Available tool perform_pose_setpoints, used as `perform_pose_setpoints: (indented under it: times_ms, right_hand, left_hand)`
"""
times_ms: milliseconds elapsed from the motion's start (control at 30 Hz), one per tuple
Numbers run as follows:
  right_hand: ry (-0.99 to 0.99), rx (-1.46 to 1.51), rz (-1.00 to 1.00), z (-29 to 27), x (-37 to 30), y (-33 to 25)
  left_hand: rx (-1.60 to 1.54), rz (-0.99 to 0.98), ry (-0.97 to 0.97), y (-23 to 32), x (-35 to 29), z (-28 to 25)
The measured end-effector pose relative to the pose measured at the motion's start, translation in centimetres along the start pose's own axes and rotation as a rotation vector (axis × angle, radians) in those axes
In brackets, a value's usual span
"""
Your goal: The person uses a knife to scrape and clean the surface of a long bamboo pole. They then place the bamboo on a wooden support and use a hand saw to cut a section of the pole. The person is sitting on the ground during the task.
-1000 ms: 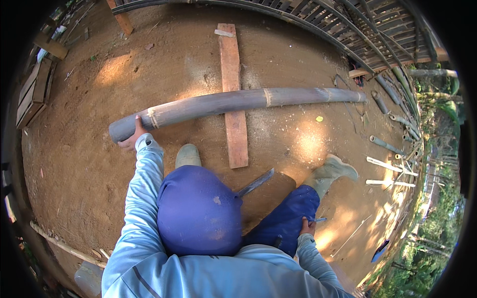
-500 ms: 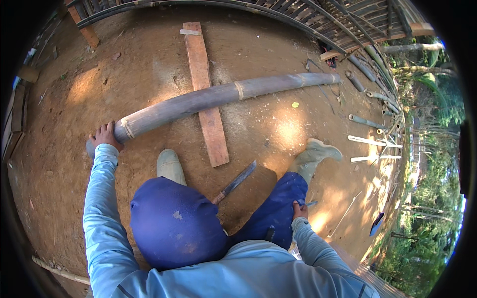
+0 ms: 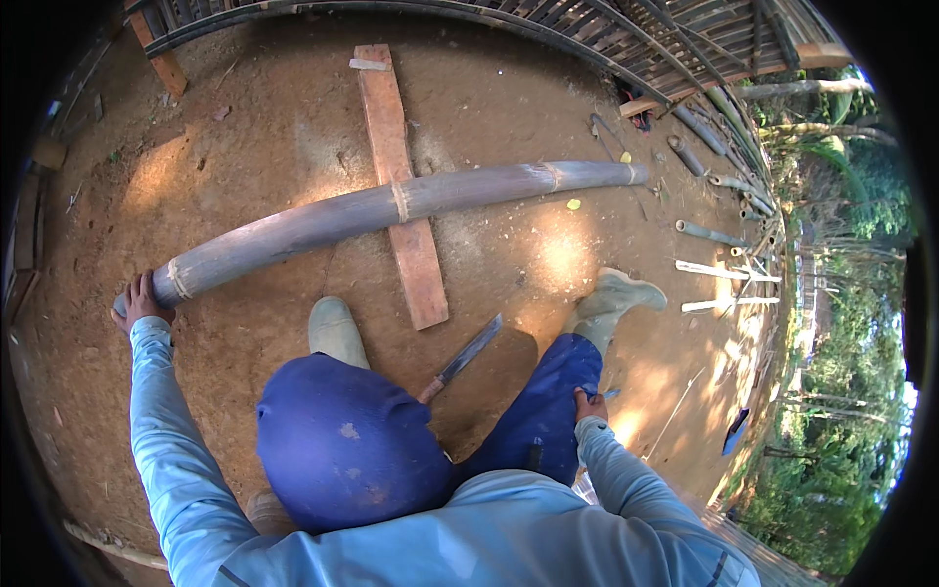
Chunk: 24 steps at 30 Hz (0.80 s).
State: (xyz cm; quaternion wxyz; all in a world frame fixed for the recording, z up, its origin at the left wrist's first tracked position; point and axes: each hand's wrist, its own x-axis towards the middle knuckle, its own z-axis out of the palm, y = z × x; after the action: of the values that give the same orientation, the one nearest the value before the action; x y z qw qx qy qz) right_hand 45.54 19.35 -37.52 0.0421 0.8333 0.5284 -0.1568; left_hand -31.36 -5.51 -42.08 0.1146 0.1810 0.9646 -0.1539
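My left hand (image 3: pixel 144 301) is wrapped over the near-left end of a thick grey-brown bamboo pole (image 3: pixel 313 227). The pole lies across a reddish wooden plank (image 3: pixel 417 274) on the ground. My right hand (image 3: pixel 589 405) rests against my right trouser leg, fingers curled; a small bluish tip (image 3: pixel 612 393) pokes out beside it, and the rest of that thing is hidden. Between my boots lies a machete (image 3: pixel 469 354) with a dark blade and brown handle, touched by neither hand.
A slatted bamboo structure (image 3: pixel 469 14) runs along the far side. Cut bamboo pieces (image 3: pixel 706 235) and pale split strips (image 3: pixel 729 304) lie to the right, before trees. My boots (image 3: pixel 335 333) stand on bare brown earth, and a dark blue flat object (image 3: pixel 736 432) is at far right.
The bamboo pole has slid to the left across the plank, with my left hand moving along on its end. My right hand stays at my leg.
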Motion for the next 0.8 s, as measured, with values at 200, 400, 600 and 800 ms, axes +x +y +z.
perform_pose_setpoints:
  times_ms: [200,400,600,800]
  right_hand:
    - [0.04,-0.047,0.0,1.2,1.3,1.8]
    - [0.032,-0.03,-0.027,0.8,1.2,1.4]
    - [0.028,0.122,-0.073,1.3,1.7,2.7]
    - [0.037,0.222,-0.074,2.4,2.8,4.8]
  left_hand:
    - [-0.037,-0.182,0.039,2.8,0.1,1.9]
    - [-0.184,0.513,0.136,16.5,-8.7,-2.0]
    - [-0.122,0.513,0.098,24.1,-6.3,-2.3]
    - [-0.114,0.493,0.184,24.8,-5.3,-0.5]
